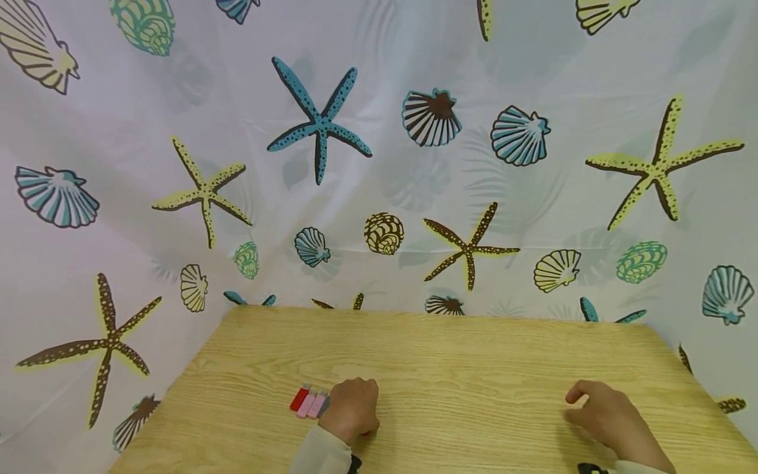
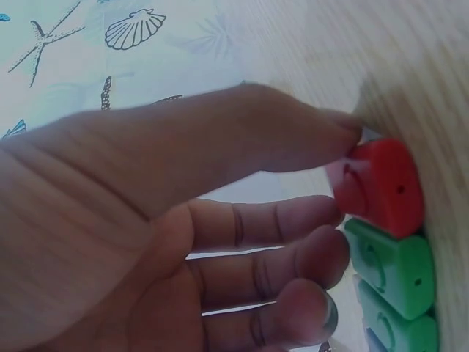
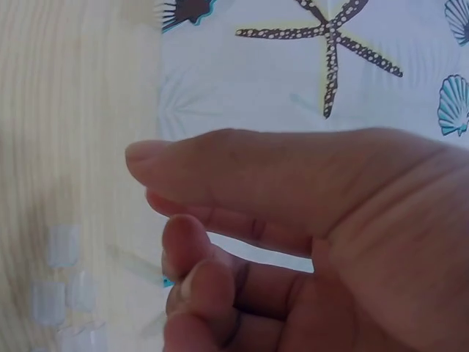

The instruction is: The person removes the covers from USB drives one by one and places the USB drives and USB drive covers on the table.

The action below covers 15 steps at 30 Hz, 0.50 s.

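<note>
In the head view my left hand (image 1: 353, 409) is low over the table, at the right end of a row of USB sticks. The left wrist view has its thumb and index finger pinching a red USB stick (image 2: 387, 189) that lies on the wood. Beside that stick are a green USB stick (image 2: 399, 273) and a second green one (image 2: 401, 324); the hand hides these three in the head view. Left of the hand lie another red USB stick (image 1: 299, 399), two pink USB sticks (image 1: 311, 404) and a partly covered grey one (image 1: 324, 407). My right hand (image 1: 606, 416) holds nothing, fingers loosely curled.
Several clear, translucent pieces (image 3: 48, 302) lie on the table near the right hand, in the right wrist view. The wood-grain table (image 1: 462, 375) is bordered at the back and sides by a white curtain (image 1: 379, 184) printed with starfish and shells.
</note>
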Tool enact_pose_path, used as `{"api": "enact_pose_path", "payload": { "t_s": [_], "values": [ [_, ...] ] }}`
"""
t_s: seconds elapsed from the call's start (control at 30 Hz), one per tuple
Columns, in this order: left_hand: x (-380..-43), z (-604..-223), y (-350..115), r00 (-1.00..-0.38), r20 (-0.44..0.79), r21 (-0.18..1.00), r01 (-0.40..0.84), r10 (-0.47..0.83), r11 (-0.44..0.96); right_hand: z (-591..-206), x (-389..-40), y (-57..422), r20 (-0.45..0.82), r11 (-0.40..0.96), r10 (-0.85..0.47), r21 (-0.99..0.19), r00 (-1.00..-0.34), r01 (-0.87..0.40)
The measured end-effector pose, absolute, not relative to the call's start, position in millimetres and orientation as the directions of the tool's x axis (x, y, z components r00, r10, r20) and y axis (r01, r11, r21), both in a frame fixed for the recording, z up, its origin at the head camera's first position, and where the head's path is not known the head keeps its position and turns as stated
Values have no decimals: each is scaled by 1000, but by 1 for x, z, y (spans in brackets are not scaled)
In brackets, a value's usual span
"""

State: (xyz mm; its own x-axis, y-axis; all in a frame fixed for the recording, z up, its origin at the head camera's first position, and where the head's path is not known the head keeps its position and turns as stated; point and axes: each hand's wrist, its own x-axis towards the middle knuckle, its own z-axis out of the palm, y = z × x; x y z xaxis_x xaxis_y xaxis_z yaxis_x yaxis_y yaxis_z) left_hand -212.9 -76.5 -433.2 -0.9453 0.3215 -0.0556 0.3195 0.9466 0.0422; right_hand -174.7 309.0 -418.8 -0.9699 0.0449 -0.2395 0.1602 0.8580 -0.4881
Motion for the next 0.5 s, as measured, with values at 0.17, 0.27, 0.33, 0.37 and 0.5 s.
{"api": "enact_pose_path", "payload": {
  "t_s": [0.17, 0.27, 0.33, 0.37, 0.5],
  "values": [
    [-215, -434, -77, -948, -45, 48, 313, 315, 949, -407, -174, 295, -197, 860, 17, -498, -980, 115],
    [-216, -434, -78, -951, -36, 56, 306, 308, 951, -401, -172, 284, -162, 859, 2, -505, -987, 85],
    [-216, -435, -78, -952, -32, 58, 302, 304, 952, -398, -170, 278, -143, 857, -6, -512, -990, 69],
    [-216, -435, -77, -953, -29, 60, 301, 303, 952, -396, -168, 274, -132, 856, -12, -514, -991, 58],
    [-216, -436, -77, -949, 6, 59, 315, 315, 947, -390, -164, 262, -85, 852, -53, -524, -995, 0]
  ]
}}
